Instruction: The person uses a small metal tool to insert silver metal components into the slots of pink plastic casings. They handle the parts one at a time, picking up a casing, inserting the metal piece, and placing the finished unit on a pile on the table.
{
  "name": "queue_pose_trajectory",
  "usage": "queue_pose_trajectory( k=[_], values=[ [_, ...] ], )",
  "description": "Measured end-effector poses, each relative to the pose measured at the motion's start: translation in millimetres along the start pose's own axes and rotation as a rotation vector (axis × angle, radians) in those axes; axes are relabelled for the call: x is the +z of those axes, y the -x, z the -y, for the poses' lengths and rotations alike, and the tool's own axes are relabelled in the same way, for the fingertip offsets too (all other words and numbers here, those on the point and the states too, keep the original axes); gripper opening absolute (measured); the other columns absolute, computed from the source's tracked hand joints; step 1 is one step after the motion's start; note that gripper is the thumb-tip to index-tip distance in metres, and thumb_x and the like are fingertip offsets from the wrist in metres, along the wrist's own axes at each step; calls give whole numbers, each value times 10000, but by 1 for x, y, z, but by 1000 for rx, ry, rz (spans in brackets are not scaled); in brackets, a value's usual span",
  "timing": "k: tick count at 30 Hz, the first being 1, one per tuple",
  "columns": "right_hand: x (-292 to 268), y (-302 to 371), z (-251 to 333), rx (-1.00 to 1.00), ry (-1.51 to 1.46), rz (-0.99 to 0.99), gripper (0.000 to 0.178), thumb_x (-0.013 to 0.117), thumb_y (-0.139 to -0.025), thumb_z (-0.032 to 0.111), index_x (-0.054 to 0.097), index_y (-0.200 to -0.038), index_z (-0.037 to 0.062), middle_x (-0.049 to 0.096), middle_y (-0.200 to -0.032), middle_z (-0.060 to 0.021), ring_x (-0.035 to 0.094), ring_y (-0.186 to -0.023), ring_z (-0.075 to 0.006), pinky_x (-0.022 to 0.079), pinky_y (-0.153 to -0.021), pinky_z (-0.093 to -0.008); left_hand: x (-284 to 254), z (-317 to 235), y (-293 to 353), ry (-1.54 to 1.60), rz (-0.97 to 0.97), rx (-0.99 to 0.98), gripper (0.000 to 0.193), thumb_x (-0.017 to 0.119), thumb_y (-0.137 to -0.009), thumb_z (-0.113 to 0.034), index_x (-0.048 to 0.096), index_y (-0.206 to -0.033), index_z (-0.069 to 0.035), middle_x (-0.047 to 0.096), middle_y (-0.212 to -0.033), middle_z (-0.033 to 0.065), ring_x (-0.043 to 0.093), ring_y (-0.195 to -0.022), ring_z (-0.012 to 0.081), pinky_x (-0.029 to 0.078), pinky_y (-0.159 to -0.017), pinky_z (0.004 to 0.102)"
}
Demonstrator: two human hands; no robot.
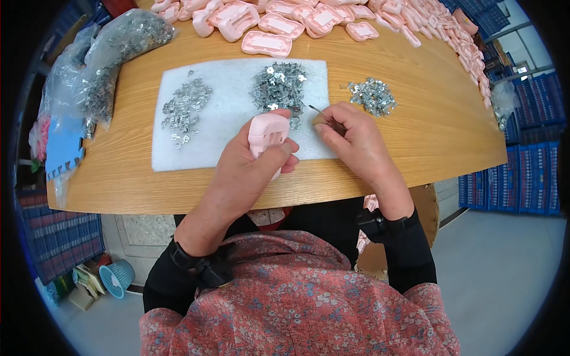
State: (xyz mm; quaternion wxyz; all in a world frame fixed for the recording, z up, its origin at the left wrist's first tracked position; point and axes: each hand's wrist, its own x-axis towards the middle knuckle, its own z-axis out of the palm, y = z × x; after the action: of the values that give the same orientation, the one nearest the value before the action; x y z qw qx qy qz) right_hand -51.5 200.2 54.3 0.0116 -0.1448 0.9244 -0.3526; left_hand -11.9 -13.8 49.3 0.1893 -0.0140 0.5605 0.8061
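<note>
So the work surface is a wood-grain table point(427, 136) with a curved edge, spreading out past both hands, and a white foam sheet point(228, 101) lies on it under and beyond the left hand point(252, 157). That hand has its fingers and thumb wrapped round a pale pink plastic shell point(264, 132), held up over the near part of the sheet with some slots facing the right hand point(356, 136). The right one is pinched around a thin pointed tool point(317, 111), tip aimed back toward the left hand, though most of the tool is hidden by the fingers. Just beyond the left hand there's a dense heap of little metal pieces point(278, 89), a looser scatter of small clips point(187, 107) off to its left, and another metal pile point(374, 96) on bare wood just past the right hand. Loads more pink shells point(276, 24) line the far side, well beyond both hands. Room-wise, blue stacks point(516, 178) stand on a pale floor point(490, 255) way out right of the right hand. As for containers: far left of the left hand sits a clear plastic bag point(127, 41) stuffed with metal bits, and lower left on the floor there's a light blue basket point(126, 272), contents too small to make out.
</note>
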Motion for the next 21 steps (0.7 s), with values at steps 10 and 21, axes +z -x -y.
queue_pose_trajectory(
  k=[10,21],
  values=[
    [-7,9,4,30,-162,43,155,671,-882,157,636,-885,6,588,-771,-107,577,-662,-233,456,-615,-346,4,-5,-11,34,5,-22,458,617,-926,-95,494,-1362,-27,634,-1022,78,640,-876,141,548,-765,279],
    [-14,23,35,139,-436,229,182,651,-925,168,628,-910,-11,606,-761,-29,529,-688,-84,441,-611,-280,5,2,-7,105,84,-67,494,646,-916,-81,488,-1383,-45,615,-1003,34,633,-818,131,558,-742,288]
  ],
)
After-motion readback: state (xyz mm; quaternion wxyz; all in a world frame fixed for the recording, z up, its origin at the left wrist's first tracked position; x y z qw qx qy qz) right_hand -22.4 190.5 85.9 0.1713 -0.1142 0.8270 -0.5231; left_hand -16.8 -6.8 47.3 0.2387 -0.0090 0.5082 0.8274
